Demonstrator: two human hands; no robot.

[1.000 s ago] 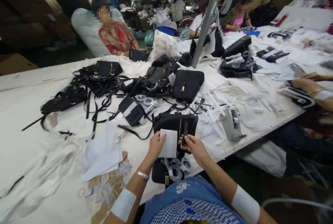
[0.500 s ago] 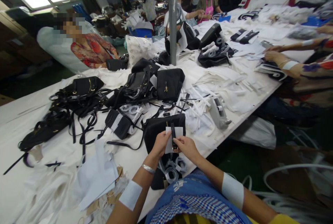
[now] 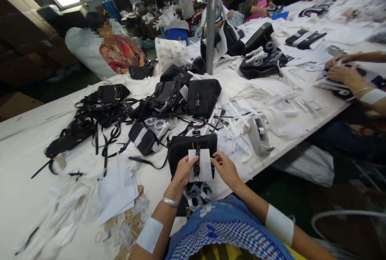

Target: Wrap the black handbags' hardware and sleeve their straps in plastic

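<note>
A black leather bag (image 3: 177, 147) lies at the table's near edge, in front of me. Over its front is a white sheet of paper (image 3: 205, 165), with the bag's buckled strap (image 3: 197, 167) running down across it. My left hand (image 3: 183, 170) pinches the sheet's left side, its thumb pressed on the paper beside the strap. At the sheet's right edge is my right hand (image 3: 225, 168), fingers loosely curled and thumb apart from them; whether the tips touch the paper is hard to tell. Below the bag lie clear plastic-wrapped loops (image 3: 195, 199).
More black bags (image 3: 203, 97) with loose straps are heaped beyond. A grey tape dispenser (image 3: 259, 135) stands right, near the table edge. White sheets (image 3: 119, 189) lie left. A metal post (image 3: 211, 22) rises mid-table. A co-worker's hands (image 3: 346, 73) work at the right; another person (image 3: 120, 52) sits opposite.
My right hand has left the strap's buckle and moved to the sheet's right edge. The strap now hangs straight over the paper. The view has shifted, so the surroundings sit further right.
</note>
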